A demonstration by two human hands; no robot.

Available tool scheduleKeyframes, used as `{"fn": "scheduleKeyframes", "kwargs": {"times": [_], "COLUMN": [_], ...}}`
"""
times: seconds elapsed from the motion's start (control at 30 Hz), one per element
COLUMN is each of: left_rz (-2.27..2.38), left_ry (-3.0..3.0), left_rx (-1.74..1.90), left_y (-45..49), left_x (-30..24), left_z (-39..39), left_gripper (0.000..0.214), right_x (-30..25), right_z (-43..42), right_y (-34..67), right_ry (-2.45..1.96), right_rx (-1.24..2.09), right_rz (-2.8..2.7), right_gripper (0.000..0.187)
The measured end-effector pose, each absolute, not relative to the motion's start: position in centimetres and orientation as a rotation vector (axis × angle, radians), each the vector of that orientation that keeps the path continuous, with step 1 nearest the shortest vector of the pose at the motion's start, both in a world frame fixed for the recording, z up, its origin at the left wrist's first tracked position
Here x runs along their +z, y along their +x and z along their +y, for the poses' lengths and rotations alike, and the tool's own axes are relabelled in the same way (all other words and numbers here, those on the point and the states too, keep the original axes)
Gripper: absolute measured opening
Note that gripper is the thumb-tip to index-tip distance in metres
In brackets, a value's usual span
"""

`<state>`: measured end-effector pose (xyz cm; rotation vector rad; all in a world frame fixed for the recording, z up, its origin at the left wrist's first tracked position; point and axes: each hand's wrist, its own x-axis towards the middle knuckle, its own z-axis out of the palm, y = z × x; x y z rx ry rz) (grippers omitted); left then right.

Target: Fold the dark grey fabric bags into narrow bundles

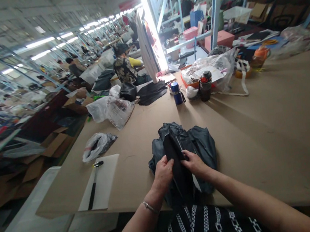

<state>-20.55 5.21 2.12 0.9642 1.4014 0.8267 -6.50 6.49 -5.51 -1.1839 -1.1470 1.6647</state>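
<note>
A heap of dark grey fabric (203, 143) lies at the front of the brown table, close to my body. A black fabric piece (173, 150) stands up from it between my two hands. My left hand (164, 173) pinches the near left side of this piece, thumb uppermost. On the other side, my right hand (194, 163) has its fingers closed on the right edge. A pale strip shows below my right hand, partly covered by the dark cloth. The lower end of the black piece hangs towards the table's front edge.
To the left, a black-handled tool (92, 194) rests on a white sheet (110, 180). Beyond it are a small plastic bag (97, 147) and a larger one (118, 109). A blue flask (177, 93) and a dark bottle (205, 87) stand at the back of the table (275, 133).
</note>
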Motion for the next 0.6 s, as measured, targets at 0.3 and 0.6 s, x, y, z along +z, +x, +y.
{"fn": "scheduleKeyframes", "kwargs": {"times": [0.3,0.6], "left_rz": [1.341,0.833], "left_ry": [0.718,0.576], "left_rx": [0.864,0.753], "left_y": [-21.3,-19.0], "left_x": [4.5,8.0], "left_z": [5.7,4.2], "left_gripper": [0.04,0.036], "right_x": [-1.9,0.8], "right_z": [7.1,7.0], "right_y": [-2.3,-0.6], "right_ry": [-0.776,-0.793], "right_rx": [2.062,2.045], "right_rz": [-0.489,-0.803], "right_gripper": [0.037,0.041]}}
